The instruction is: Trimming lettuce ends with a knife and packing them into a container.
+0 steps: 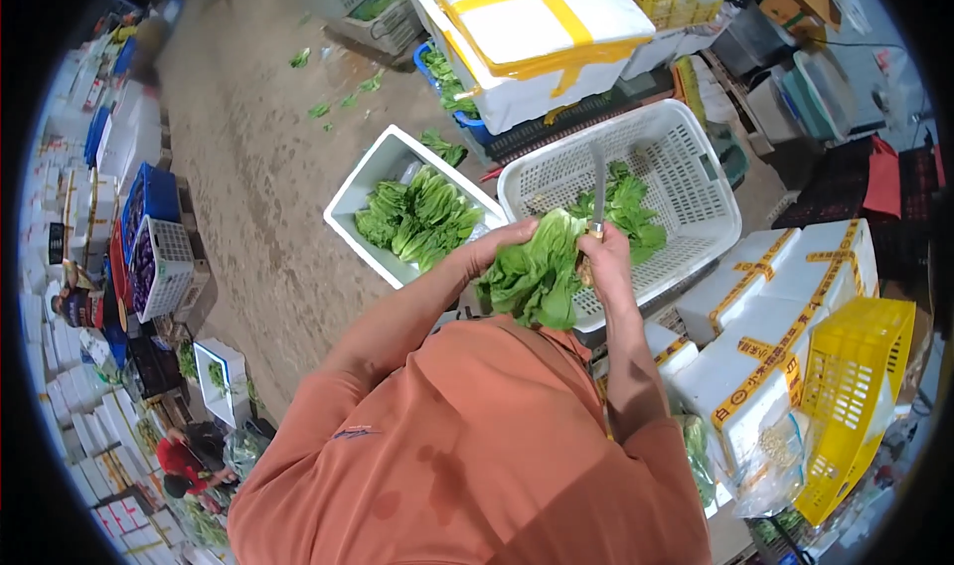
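Observation:
My left hand (505, 243) is closed round a head of leafy green lettuce (534, 279), held in front of my body with its pale base toward the basket. My right hand (609, 258) grips a knife (599, 189) by its handle, the blade pointing up and away from me, close beside the lettuce base. Loose green leaves (632, 207) lie in the white plastic basket (702, 195) beyond my right hand. To the left stands a white foam box (348, 189) with several lettuce heads (417, 217) inside.
A foam box taped in yellow (532, 28) stands behind the basket. More taped foam boxes (760, 307) and a yellow crate (853, 396) are at my right. Leaf scraps (318, 111) lie on the wet floor. A person in red (184, 466) crouches at the lower left.

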